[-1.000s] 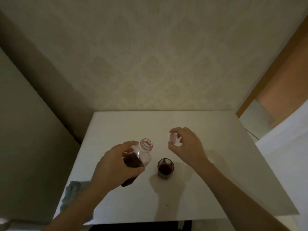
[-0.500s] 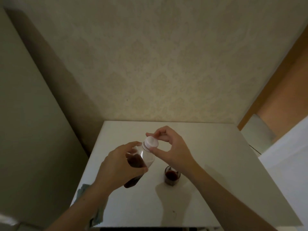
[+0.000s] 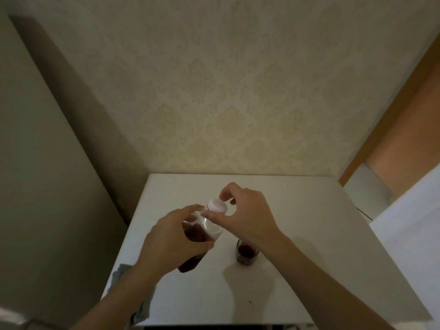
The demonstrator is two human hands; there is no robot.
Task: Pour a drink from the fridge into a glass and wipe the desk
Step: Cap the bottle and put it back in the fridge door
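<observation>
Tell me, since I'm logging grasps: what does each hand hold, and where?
Left hand grips the bottle around its body. Right hand pinches the cap by its rim, on the bottle's neck.

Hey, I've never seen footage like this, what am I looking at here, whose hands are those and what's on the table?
There is no machine here. The picture comes from a wide-angle camera worn on a person's head, looking forward and down, so the two bare arms reaching in from the bottom are that person's own.

The left hand grips a clear plastic bottle with dark red drink in it, tilted above a white desk. The right hand has its fingertips around the white cap, which sits on the bottle's mouth.

On the desk, below the right wrist, stands a small glass holding some of the same dark drink. At the desk's near left edge lies a grey-green cloth, partly hidden by the left forearm. Behind is a patterned wall.
</observation>
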